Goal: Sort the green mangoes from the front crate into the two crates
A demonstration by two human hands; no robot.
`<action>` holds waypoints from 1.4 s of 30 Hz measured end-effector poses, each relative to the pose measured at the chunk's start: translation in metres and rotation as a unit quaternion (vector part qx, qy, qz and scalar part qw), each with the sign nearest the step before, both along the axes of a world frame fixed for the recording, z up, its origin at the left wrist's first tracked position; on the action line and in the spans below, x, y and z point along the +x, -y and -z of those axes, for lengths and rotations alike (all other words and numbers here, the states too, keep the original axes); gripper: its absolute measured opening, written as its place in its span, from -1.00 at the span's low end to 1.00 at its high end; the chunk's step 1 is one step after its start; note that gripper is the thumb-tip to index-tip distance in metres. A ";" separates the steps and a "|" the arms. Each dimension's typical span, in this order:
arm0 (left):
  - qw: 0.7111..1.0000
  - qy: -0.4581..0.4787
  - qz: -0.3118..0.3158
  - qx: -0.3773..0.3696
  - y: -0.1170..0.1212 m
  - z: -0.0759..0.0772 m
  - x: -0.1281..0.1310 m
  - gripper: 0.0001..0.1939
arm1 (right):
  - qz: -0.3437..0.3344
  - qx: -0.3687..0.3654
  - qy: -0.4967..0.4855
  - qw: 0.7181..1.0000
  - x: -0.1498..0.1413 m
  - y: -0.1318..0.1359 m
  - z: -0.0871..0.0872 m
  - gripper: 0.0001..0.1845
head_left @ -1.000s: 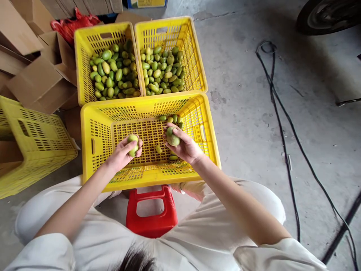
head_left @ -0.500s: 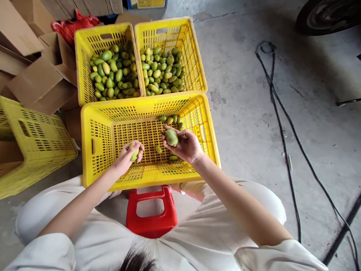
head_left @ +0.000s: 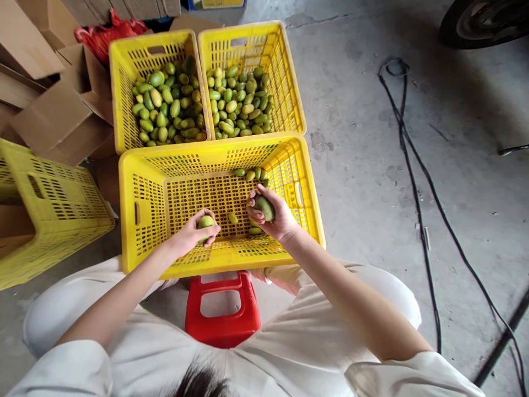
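Note:
My left hand (head_left: 197, 231) is closed around a pale green round fruit (head_left: 205, 222) over the near yellow crate (head_left: 215, 269). To its right, fingers of my right hand (head_left: 281, 218) wrap a darker green oval fruit (head_left: 264, 208), also over that crate. Several smaller green fruits (head_left: 250, 175) lie at the back right of the crate floor. A yellowish fruit (head_left: 233, 218) sits alone between my hands, and a green one (head_left: 255, 230) is partly under my right hand. The fruit's exact kind cannot be told.
Behind stand a left yellow crate (head_left: 117, 99) and a right one (head_left: 295, 105), each holding many green and yellowish fruits. Another crate (head_left: 66, 204) leans at left near cardboard boxes (head_left: 53, 121). A red stool (head_left: 223, 331) is below; a black cable (head_left: 417, 204) crosses the floor.
My right hand has gone from an open palm to fingers curled around its fruit, shifting slightly right. My left hand has moved a little right and turned, showing more of its fruit.

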State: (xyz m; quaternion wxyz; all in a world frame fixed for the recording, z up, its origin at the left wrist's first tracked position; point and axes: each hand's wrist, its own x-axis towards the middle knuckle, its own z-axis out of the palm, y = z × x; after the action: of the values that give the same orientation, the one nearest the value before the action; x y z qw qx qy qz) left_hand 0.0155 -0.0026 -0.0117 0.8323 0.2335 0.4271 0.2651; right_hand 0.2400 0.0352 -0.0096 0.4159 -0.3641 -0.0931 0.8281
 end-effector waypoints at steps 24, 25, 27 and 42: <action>0.986 0.136 -0.078 -0.063 -0.002 -0.010 0.005 -0.73 | -0.053 0.029 -0.038 0.997 0.002 0.001 -0.014 -0.75; 0.983 0.139 -0.096 -0.075 -0.004 -0.011 0.004 -0.72 | -0.040 0.022 -0.037 0.998 0.003 0.000 -0.014 -0.78; 0.981 0.130 -0.118 -0.086 -0.007 -0.012 0.003 -0.72 | -0.021 0.021 -0.031 0.999 0.004 -0.002 -0.013 -0.73; 0.990 0.118 -0.058 -0.048 -0.007 -0.009 -0.002 -0.76 | -0.005 0.010 -0.021 1.000 0.005 0.001 -0.005 -0.76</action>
State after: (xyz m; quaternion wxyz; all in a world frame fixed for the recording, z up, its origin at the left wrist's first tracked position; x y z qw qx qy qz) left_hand 0.0135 0.0048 -0.0030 0.8703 0.1355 0.3509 0.3180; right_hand 0.2451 0.0340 -0.0048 0.4169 -0.3423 -0.0944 0.8367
